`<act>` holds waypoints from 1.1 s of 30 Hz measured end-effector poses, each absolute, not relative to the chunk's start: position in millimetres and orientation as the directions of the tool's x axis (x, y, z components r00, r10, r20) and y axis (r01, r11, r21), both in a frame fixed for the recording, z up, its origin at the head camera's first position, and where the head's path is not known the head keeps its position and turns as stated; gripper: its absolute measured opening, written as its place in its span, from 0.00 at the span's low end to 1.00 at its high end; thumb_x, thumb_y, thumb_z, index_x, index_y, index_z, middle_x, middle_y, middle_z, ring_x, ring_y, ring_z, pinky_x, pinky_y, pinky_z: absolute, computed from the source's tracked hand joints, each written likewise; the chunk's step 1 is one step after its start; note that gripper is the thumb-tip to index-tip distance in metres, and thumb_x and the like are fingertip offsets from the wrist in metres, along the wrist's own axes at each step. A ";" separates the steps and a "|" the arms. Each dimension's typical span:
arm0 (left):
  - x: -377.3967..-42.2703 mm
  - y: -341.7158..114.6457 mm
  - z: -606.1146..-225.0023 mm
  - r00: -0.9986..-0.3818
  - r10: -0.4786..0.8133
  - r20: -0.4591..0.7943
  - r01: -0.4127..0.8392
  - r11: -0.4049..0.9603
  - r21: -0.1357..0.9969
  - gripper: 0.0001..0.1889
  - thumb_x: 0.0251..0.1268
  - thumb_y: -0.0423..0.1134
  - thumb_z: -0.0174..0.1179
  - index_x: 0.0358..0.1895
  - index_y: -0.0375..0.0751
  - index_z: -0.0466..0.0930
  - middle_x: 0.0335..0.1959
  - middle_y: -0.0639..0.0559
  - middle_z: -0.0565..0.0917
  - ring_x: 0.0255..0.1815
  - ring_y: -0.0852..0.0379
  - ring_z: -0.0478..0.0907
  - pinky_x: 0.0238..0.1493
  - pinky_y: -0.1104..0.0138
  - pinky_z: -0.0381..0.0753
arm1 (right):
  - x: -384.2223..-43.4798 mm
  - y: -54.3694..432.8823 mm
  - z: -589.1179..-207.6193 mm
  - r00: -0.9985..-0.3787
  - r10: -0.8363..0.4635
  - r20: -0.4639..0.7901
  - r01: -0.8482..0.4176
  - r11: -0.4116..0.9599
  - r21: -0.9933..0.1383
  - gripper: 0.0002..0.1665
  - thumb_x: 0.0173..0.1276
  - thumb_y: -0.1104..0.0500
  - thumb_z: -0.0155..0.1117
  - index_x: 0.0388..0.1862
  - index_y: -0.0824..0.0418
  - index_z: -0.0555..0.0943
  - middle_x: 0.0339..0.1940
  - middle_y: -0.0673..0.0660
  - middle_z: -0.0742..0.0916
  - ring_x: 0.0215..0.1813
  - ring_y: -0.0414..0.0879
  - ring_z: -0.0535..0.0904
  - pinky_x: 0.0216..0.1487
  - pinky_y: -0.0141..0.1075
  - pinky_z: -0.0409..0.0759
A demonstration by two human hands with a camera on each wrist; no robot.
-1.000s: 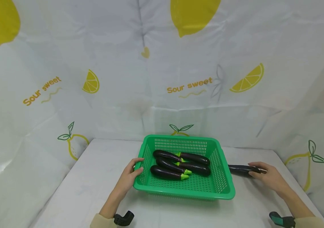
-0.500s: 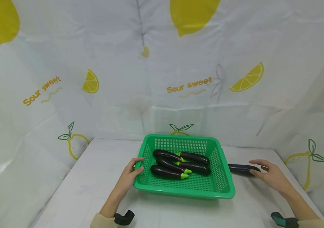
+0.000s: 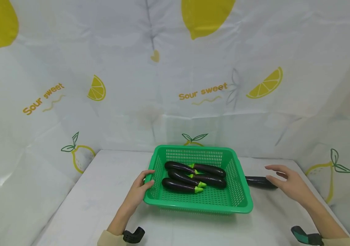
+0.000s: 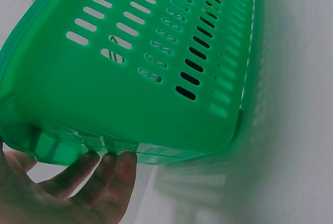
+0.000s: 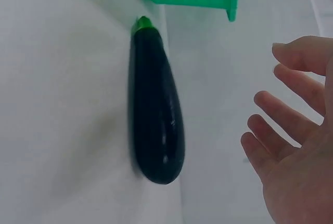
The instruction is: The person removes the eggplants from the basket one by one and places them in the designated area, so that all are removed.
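Right hand (image 3: 292,186) newly off the eggplant (image 5: 156,107) — eggplant between hand and basket (image 3: 197,207).

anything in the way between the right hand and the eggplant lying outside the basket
Nothing visible stands between the bare right hand and the long, glossy dark purple eggplant. The slotted green plastic basket is by the eggplant's green stem end, hiding that end in the head view, but not between hand and eggplant.
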State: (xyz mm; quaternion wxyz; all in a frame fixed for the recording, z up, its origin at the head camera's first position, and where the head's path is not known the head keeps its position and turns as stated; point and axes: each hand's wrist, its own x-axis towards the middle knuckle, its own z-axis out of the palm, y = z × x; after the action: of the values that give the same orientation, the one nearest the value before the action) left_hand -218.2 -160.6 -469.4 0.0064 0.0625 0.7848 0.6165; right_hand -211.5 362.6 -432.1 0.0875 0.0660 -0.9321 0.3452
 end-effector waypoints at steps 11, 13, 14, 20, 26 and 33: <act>-217.9 -160.0 -469.2 -0.992 0.104 0.067 0.090 0.233 0.968 0.21 0.79 0.39 0.54 0.70 0.45 0.71 0.77 0.38 0.62 0.76 0.35 0.61 0.70 0.38 0.61 | -204.7 339.0 -405.8 -0.956 -0.085 0.282 -0.244 0.763 -0.599 0.28 0.75 0.53 0.66 0.65 0.68 0.75 0.64 0.74 0.76 0.63 0.75 0.70 0.55 0.70 0.71; -217.7 -159.7 -468.5 -0.992 0.103 0.067 0.089 0.233 0.968 0.21 0.79 0.39 0.54 0.70 0.44 0.71 0.77 0.38 0.62 0.76 0.35 0.60 0.70 0.38 0.61 | -203.5 335.0 -400.9 -0.946 -0.097 0.310 -0.270 0.765 -0.585 0.27 0.74 0.54 0.66 0.65 0.68 0.76 0.63 0.73 0.77 0.62 0.74 0.71 0.55 0.69 0.71; -217.8 -159.6 -468.4 -0.992 0.103 0.067 0.090 0.233 0.968 0.21 0.79 0.39 0.54 0.70 0.44 0.71 0.78 0.38 0.62 0.76 0.35 0.60 0.70 0.38 0.61 | -203.1 333.0 -398.6 -0.941 -0.104 0.322 -0.282 0.765 -0.579 0.27 0.74 0.54 0.67 0.64 0.68 0.76 0.63 0.72 0.78 0.62 0.73 0.72 0.55 0.69 0.71; -217.4 -159.0 -466.9 -0.992 0.104 0.067 0.091 0.239 0.967 0.21 0.78 0.40 0.55 0.70 0.44 0.71 0.78 0.38 0.61 0.77 0.34 0.59 0.70 0.38 0.60 | -201.2 321.3 -386.0 -0.929 -0.134 0.345 -0.316 0.771 -0.552 0.26 0.73 0.54 0.67 0.64 0.66 0.77 0.63 0.71 0.79 0.61 0.72 0.74 0.55 0.68 0.72; -216.8 -158.6 -465.5 -0.993 0.094 0.069 0.090 0.244 0.966 0.22 0.78 0.40 0.55 0.70 0.43 0.70 0.77 0.38 0.62 0.76 0.35 0.61 0.69 0.38 0.63 | -202.5 306.5 -376.5 -0.916 -0.154 0.371 -0.343 0.781 -0.522 0.25 0.73 0.53 0.67 0.63 0.65 0.78 0.61 0.69 0.80 0.59 0.71 0.75 0.53 0.68 0.73; -218.7 -159.7 -469.7 -0.994 0.089 0.055 0.075 0.244 0.967 0.21 0.78 0.39 0.55 0.70 0.46 0.71 0.77 0.40 0.63 0.76 0.37 0.61 0.70 0.39 0.62 | -202.9 291.6 -372.2 -0.913 -0.178 0.367 -0.362 0.769 -0.527 0.23 0.73 0.53 0.67 0.61 0.64 0.80 0.60 0.66 0.81 0.60 0.69 0.76 0.55 0.66 0.73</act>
State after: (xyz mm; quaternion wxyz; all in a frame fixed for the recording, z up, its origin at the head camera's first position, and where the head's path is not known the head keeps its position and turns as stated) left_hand -218.7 -159.7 -469.7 0.0058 0.0522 0.7887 0.6126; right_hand -202.9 291.6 -372.2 0.1497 0.1453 -0.9286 0.3070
